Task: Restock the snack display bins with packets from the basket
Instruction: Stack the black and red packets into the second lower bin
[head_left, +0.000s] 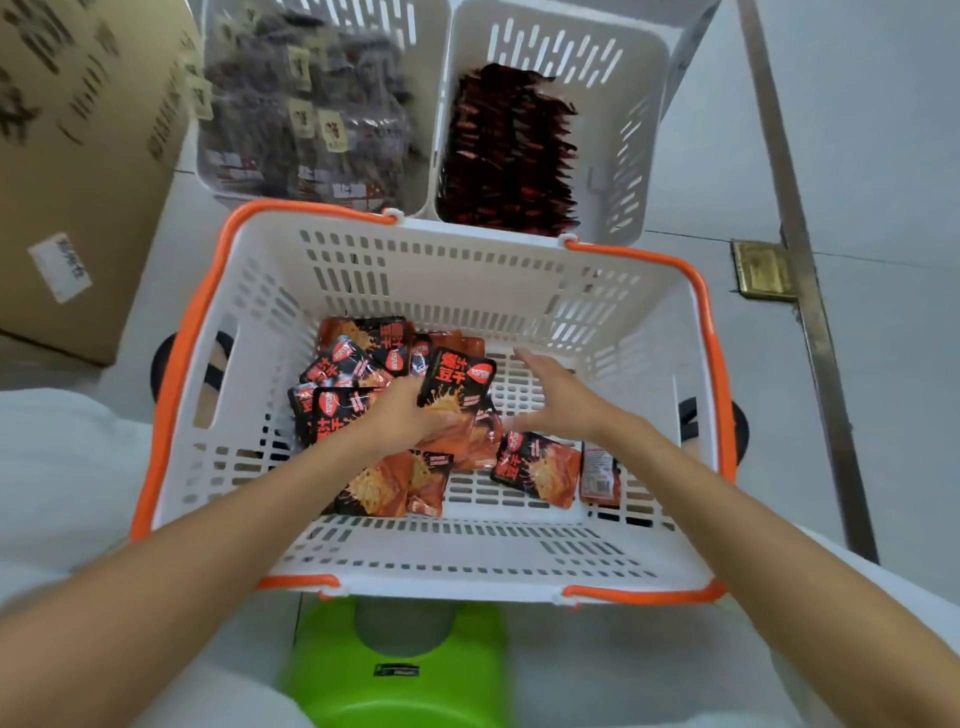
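Note:
A white basket (431, 260) with orange handles sits on the floor in front of me, holding several black-and-orange snack packets (537, 467). My left hand (410, 415) grips a small stack of these packets (457, 384), lifted slightly over the pile. My right hand (558, 397) hovers beside that stack with its fingers spread and straight, holding nothing. Beyond the basket stand two white display bins. The left bin (431, 78) holds dark brown packets. The right bin (639, 130) holds upright red-and-black packets (511, 150).
A large cardboard box (78, 171) stands at the left. A green stool (400, 670) is under me, close to the basket's near edge. A metal floor strip (810, 291) with a brass plate (761, 270) runs along the right. Pale floor shows to the right.

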